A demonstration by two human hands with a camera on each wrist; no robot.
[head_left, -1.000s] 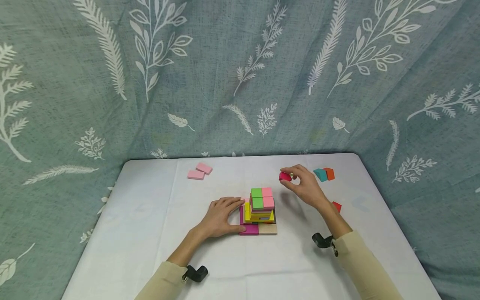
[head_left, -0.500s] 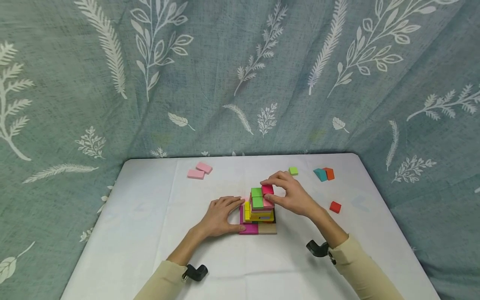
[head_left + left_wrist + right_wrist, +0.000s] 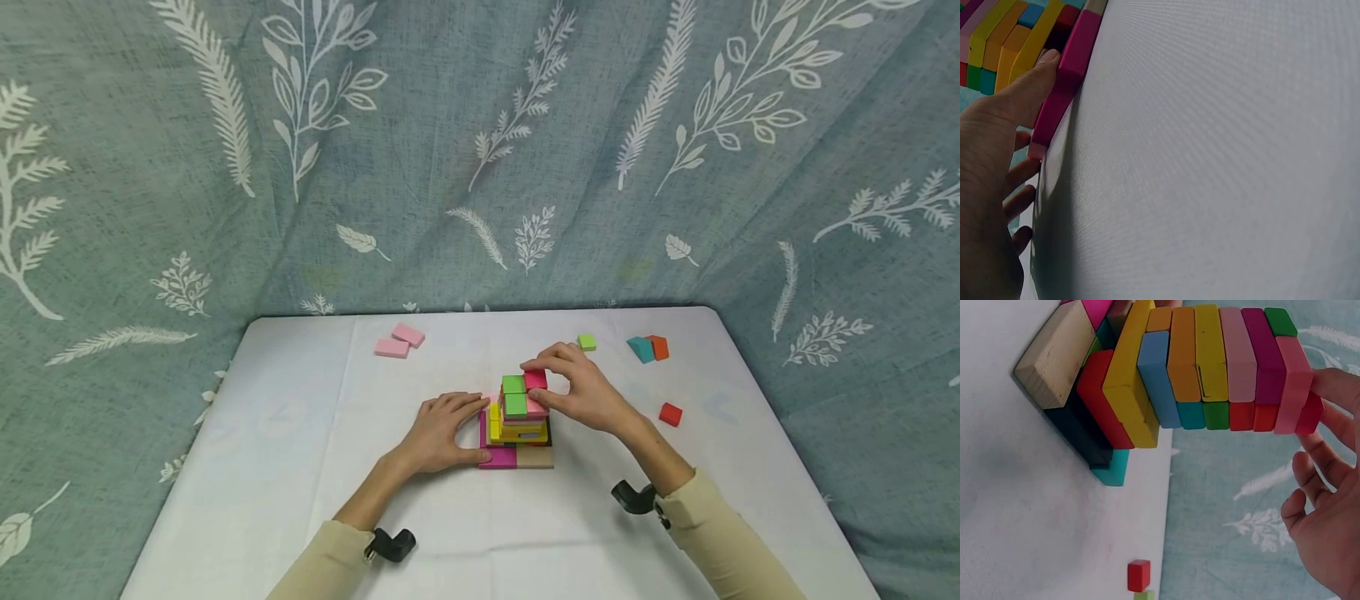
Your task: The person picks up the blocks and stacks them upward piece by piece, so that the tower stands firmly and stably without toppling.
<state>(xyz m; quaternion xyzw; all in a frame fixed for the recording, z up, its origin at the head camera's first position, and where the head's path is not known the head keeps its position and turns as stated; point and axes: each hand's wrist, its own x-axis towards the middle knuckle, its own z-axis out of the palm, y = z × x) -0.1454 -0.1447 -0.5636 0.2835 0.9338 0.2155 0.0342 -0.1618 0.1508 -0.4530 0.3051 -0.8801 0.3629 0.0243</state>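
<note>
A tower of coloured wooden blocks (image 3: 519, 432) stands mid-table on a wider base. Its top layer shows two green blocks (image 3: 514, 395), a pink block (image 3: 537, 407) at the front right and a crimson block (image 3: 535, 379) at the back right. My right hand (image 3: 588, 392) pinches the crimson block between thumb and fingers, and it touches the layer there. At the base's left side, my left hand (image 3: 438, 433) rests with thumb and fingers spread. Its thumb lies on a magenta block (image 3: 1077, 53) in the left wrist view, while the other fingertips reach the back left corner.
Two pink blocks (image 3: 392, 348) lie at the back left of the white-covered table (image 3: 247, 467). Behind the right hand is a lime block (image 3: 587, 342). A teal block (image 3: 641, 349), an orange block (image 3: 659, 347) and a red block (image 3: 671, 414) lie farther right.
My right hand has carried the crimson block leftward from the table's back right onto the tower top, uncovering the lime block. Over the last half second it hardly moves. The left hand stays put.
</note>
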